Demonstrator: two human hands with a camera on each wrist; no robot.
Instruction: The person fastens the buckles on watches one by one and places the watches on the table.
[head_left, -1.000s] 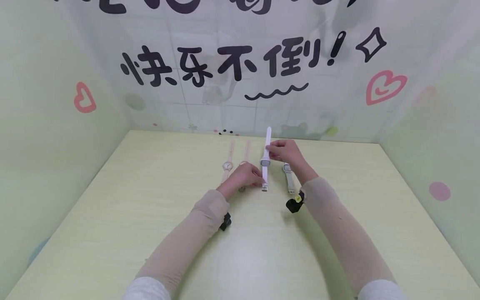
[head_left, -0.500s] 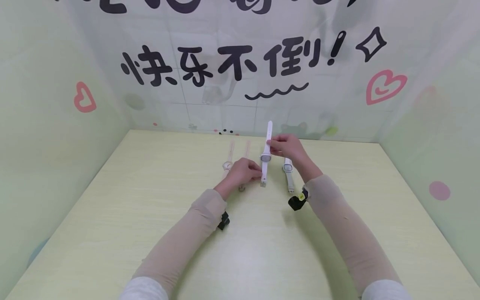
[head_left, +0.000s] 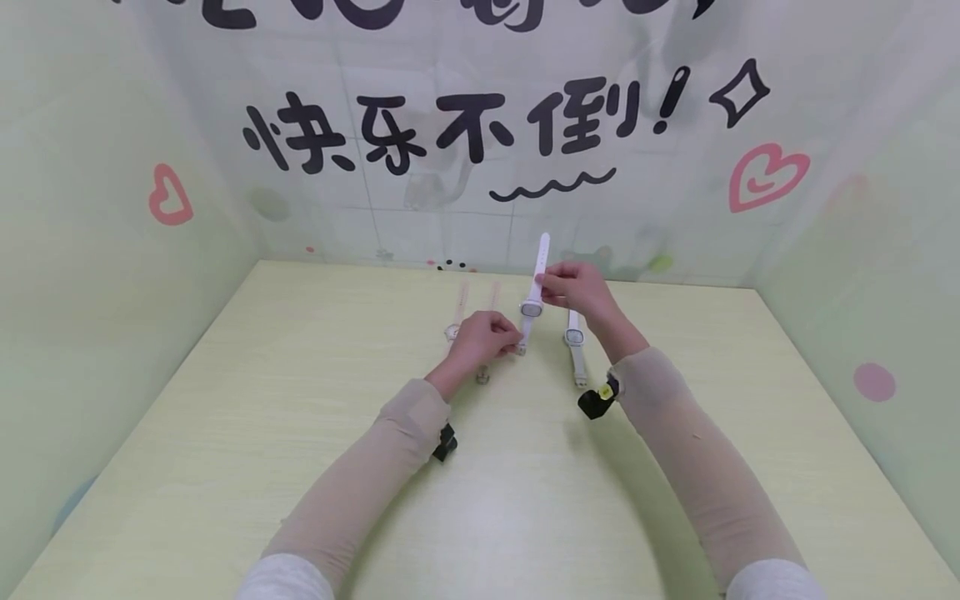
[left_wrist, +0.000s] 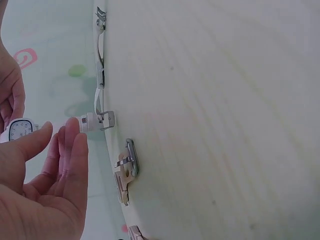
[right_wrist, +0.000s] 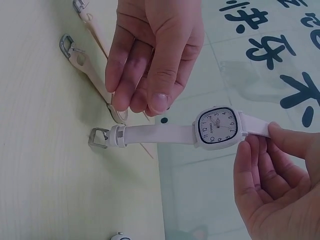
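My right hand [head_left: 577,292] pinches one strap of a white wristwatch [right_wrist: 218,127] between thumb and fingers. The watch is raised, its squarish numbered dial facing the right wrist camera and its metal buckle [right_wrist: 98,138] hanging toward the table. My left hand [head_left: 483,337] is beside the buckle end, fingers relaxed. In the right wrist view a gap shows between its fingertips [right_wrist: 160,102] and the strap. A second white watch [head_left: 574,337] lies just right of the held one. Pale pink watches lie to the left, one dial [head_left: 452,331] partly covered by my left hand.
The pale wooden table [head_left: 480,500] meets a printed backdrop [head_left: 420,233] close behind the watches. Pink strap buckles [right_wrist: 65,46] lie near my left hand in the right wrist view. A black wrist camera [head_left: 596,403] hangs under my right cuff.
My right hand has lifted the white watch a little up and to the right, tilting it. My left hand has shifted slightly up and left, staying near the buckle end.
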